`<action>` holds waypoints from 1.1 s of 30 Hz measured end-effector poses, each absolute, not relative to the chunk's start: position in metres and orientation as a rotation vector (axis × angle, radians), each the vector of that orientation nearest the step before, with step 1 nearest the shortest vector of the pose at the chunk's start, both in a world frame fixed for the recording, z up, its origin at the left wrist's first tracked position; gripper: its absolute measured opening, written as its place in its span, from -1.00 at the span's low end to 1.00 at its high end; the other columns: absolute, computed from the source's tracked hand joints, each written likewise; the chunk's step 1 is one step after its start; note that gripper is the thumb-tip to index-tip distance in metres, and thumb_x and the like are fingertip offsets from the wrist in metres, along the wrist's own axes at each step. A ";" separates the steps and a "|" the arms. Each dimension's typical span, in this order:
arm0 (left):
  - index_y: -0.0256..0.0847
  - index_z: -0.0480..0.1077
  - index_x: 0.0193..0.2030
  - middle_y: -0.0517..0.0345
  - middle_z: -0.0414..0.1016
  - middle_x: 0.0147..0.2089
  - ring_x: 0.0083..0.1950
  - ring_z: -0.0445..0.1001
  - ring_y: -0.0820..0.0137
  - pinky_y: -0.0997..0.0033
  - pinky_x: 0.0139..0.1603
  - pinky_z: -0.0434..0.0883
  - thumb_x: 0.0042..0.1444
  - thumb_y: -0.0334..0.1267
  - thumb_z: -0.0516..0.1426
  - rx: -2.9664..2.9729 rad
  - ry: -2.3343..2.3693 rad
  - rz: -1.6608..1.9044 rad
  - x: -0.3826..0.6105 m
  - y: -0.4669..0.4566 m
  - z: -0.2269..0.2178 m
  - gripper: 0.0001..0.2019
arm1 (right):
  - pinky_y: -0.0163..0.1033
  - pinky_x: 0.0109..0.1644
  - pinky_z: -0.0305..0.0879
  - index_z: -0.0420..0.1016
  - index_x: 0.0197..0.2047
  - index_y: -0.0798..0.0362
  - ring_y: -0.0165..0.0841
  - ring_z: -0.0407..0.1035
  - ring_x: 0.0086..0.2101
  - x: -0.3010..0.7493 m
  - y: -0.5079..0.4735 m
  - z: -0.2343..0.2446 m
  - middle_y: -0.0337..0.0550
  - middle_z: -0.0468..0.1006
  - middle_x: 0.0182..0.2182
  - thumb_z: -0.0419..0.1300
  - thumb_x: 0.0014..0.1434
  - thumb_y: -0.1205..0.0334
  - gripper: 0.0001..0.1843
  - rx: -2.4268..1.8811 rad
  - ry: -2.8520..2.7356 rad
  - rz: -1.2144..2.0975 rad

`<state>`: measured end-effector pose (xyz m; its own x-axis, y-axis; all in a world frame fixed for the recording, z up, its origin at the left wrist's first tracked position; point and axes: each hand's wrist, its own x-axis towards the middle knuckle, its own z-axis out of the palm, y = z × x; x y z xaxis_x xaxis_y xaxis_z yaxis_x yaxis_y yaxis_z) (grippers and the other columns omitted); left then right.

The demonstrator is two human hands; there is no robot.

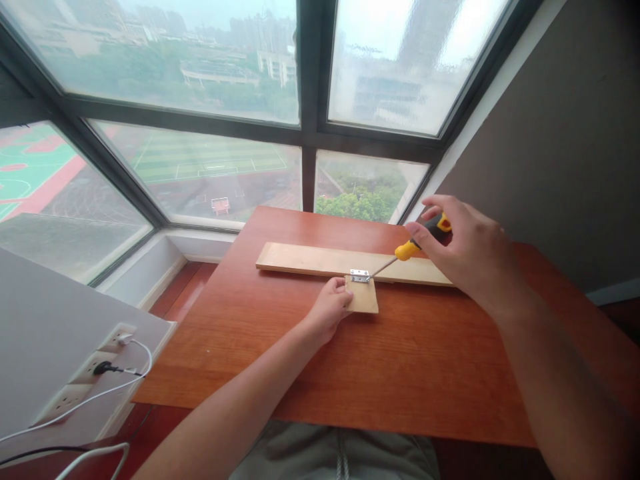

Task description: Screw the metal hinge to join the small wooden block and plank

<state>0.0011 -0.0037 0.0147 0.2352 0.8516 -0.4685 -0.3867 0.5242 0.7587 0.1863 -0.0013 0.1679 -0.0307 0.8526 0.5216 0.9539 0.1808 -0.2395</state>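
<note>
Your reddish-brown wooden worktop (425, 373) has its far edge by a dark-framed window (195, 120) overlooking a green sports field (215, 160). Beyond its left edge, a white wall (45, 313) carries sockets (67, 400) with plugged-in cables; a grey wall (560, 153) rises past its far right corner.

A long, pale wooden board (300, 258) lies nearer the far edge than the near one. On its near side is a small, squarish, pale wooden piece (365, 301), with a silver metal hinge (360, 275) across their meeting line. Your left hand (330, 303) pinches the small piece's left side; your right hand (473, 243) grips a yellow-and-black screwdriver (409, 250), its tip at the hinge's right end.
</note>
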 end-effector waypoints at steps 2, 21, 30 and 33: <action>-0.24 0.31 -0.18 0.00 0.57 -0.15 -0.27 0.53 0.42 0.51 -0.33 0.44 0.02 -0.55 0.15 0.558 1.005 0.909 0.001 -0.004 0.014 -0.76 | 0.04 -0.16 0.37 0.48 0.01 -0.07 -0.06 0.49 -0.23 0.188 -0.001 0.169 -0.07 0.63 -0.18 0.14 0.19 0.05 -0.66 -1.718 -1.894 -0.233; -0.23 0.29 -0.19 0.05 0.56 -0.21 -0.29 0.51 0.43 0.52 -0.34 0.42 0.03 -0.55 0.13 0.571 0.994 0.907 0.001 -0.003 0.011 -0.77 | 0.00 -0.08 0.38 0.43 0.04 -0.06 -0.09 0.47 -0.17 0.190 -0.006 0.174 -0.05 0.57 -0.11 0.18 0.07 0.24 -0.58 -1.497 -1.998 -0.024; -0.24 0.31 -0.19 0.04 0.56 -0.21 -0.30 0.51 0.43 0.51 -0.35 0.42 -0.01 -0.54 0.17 0.558 0.992 0.919 0.001 -0.003 0.012 -0.76 | 0.11 -0.06 0.38 0.41 0.13 -0.07 -0.02 0.48 -0.15 0.186 -0.002 0.168 -0.06 0.59 -0.06 0.17 0.19 -0.02 -0.54 -1.653 -1.895 -0.214; -0.24 0.31 -0.19 0.03 0.57 -0.20 -0.30 0.51 0.43 0.51 -0.35 0.43 0.00 -0.54 0.16 0.556 0.989 0.917 0.000 -0.004 0.013 -0.75 | 0.07 -0.06 0.39 0.45 0.06 -0.07 -0.06 0.47 -0.18 0.187 -0.003 0.171 -0.06 0.60 -0.12 0.15 0.18 0.13 -0.63 -1.630 -1.903 -0.183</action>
